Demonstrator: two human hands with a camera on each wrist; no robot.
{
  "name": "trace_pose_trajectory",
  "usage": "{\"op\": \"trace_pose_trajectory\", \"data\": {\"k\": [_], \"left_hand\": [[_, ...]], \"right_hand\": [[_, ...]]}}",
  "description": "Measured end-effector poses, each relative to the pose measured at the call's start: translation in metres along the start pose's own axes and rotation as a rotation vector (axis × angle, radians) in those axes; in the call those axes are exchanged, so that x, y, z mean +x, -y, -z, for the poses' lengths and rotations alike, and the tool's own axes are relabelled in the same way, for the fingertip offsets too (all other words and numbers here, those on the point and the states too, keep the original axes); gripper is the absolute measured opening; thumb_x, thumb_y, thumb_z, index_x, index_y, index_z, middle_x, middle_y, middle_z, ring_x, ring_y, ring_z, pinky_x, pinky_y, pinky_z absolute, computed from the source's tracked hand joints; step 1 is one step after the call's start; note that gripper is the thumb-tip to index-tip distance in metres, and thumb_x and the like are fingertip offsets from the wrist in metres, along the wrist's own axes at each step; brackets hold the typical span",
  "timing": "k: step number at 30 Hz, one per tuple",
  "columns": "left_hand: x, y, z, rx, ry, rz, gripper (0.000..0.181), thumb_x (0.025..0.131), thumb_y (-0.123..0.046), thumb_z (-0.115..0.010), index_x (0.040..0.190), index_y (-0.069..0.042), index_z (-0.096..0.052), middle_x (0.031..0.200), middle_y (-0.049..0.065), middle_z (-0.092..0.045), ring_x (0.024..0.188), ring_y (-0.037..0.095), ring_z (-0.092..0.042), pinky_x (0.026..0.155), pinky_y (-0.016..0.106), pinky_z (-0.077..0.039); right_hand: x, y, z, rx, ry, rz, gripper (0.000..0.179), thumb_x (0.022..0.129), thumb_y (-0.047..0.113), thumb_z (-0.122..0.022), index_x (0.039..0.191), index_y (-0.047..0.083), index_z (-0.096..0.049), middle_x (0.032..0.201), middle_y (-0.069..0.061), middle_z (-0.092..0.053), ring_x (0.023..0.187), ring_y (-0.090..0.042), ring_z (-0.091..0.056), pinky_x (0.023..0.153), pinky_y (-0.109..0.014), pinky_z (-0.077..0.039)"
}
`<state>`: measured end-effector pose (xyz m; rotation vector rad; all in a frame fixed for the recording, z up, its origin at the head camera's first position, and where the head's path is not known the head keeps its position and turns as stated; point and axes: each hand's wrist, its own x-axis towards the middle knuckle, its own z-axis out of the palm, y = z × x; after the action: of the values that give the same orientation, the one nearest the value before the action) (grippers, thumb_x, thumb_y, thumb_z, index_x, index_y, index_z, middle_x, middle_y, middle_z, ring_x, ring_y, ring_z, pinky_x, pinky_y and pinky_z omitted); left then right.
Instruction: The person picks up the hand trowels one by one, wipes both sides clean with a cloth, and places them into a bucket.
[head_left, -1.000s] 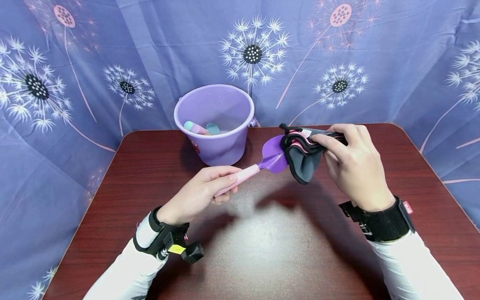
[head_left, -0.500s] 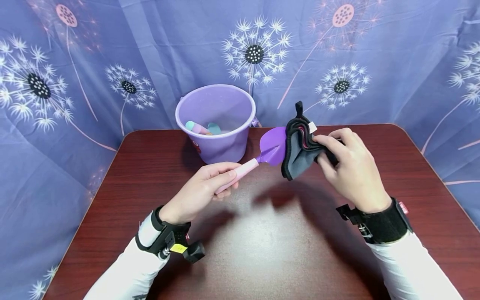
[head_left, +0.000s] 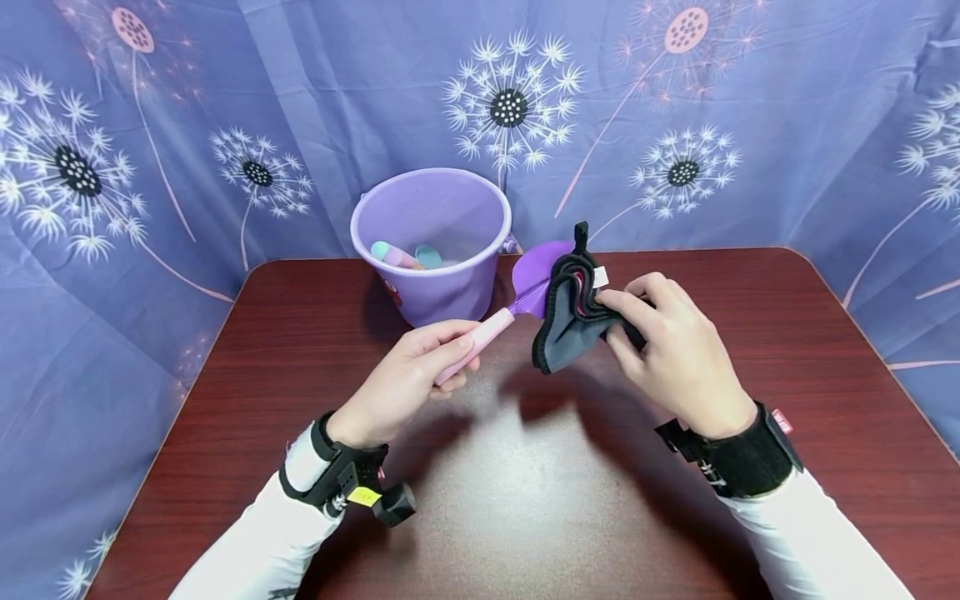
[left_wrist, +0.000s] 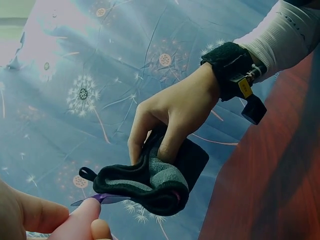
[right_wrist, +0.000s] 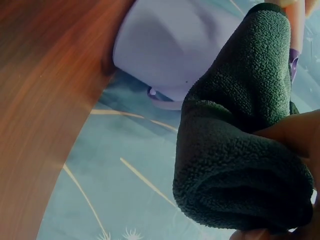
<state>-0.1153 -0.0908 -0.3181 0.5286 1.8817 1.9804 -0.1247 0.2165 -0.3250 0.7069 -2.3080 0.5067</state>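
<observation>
My left hand [head_left: 405,375] grips the pink handle of a toy shovel [head_left: 480,337], holding it above the table. The shovel's purple blade points up and to the right, partly hidden by a cloth. My right hand [head_left: 678,350] pinches this folded grey cloth [head_left: 573,321], which has black edging, a black hanging loop and a white tag. Touching or nearly touching the blade, the cloth hangs in front of its right side. In the left wrist view the folded cloth [left_wrist: 167,180] lies just beyond the blade. Thick plush folds of the cloth [right_wrist: 235,130] fill much of the right wrist view.
A purple bucket [head_left: 457,292] stands at the back of the dark red wooden table [head_left: 315,333]. Inside are a pink and teal piece [head_left: 393,255] and a round teal piece [head_left: 427,256]. A blue dandelion-print curtain [head_left: 420,100] hangs behind the table.
My right hand has moved left and down, bringing the cloth across more of the blade. The cloth's loop now points up. The shovel has turned slightly in my left hand, its blade shifting left.
</observation>
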Motion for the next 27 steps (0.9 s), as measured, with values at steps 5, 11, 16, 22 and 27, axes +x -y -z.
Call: {"op": "trace_pose_trajectory", "data": {"k": [5,11,16,22,27], "left_hand": [[0.001,0.0,-0.002,-0.016,-0.017,0.006,0.025,0.105,-0.019,-0.05,0.12,-0.003,-0.061,0.09,0.017,-0.05,0.057,0.014,-0.033,0.051,0.024,-0.023],[0.001,0.002,-0.003,-0.042,-0.027,0.006,0.027,0.105,-0.018,-0.049,0.122,0.0,-0.059,0.089,0.013,-0.051,0.057,0.013,-0.034,0.052,0.024,-0.024],[0.001,0.002,-0.003,-0.041,-0.035,0.013,0.026,0.105,-0.018,-0.049,0.121,0.0,-0.059,0.086,0.007,-0.051,0.058,0.013,-0.035,0.052,0.024,-0.023],[0.002,0.003,-0.005,-0.025,-0.038,0.022,0.026,0.105,-0.018,-0.049,0.121,0.0,-0.059,0.085,0.007,-0.05,0.059,0.013,-0.036,0.053,0.025,-0.023],[0.002,0.003,-0.005,-0.011,-0.042,0.023,0.025,0.105,-0.018,-0.049,0.12,-0.001,-0.06,0.086,0.007,-0.051,0.059,0.013,-0.036,0.053,0.025,-0.025]], "right_hand": [[0.0,0.005,-0.002,-0.006,0.011,0.024,0.031,0.085,0.009,-0.058,0.113,0.007,-0.071,0.098,-0.009,-0.055,0.086,-0.025,-0.049,0.068,-0.04,-0.042],[-0.002,0.009,-0.002,-0.04,0.06,0.035,0.032,0.088,0.013,-0.053,0.114,0.01,-0.071,0.099,-0.006,-0.054,0.088,-0.023,-0.048,0.067,-0.038,-0.043],[-0.002,0.014,-0.002,-0.046,0.094,0.049,0.031,0.088,0.015,-0.054,0.114,0.011,-0.071,0.1,-0.005,-0.053,0.089,-0.023,-0.048,0.066,-0.037,-0.044],[-0.002,0.019,-0.002,-0.049,0.106,0.071,0.032,0.087,0.014,-0.053,0.114,0.015,-0.07,0.099,-0.004,-0.052,0.09,-0.023,-0.049,0.064,-0.038,-0.045],[-0.002,0.023,-0.001,-0.044,0.083,0.092,0.031,0.086,0.014,-0.054,0.113,0.016,-0.07,0.098,-0.004,-0.053,0.087,-0.023,-0.049,0.057,-0.039,-0.045]]}}
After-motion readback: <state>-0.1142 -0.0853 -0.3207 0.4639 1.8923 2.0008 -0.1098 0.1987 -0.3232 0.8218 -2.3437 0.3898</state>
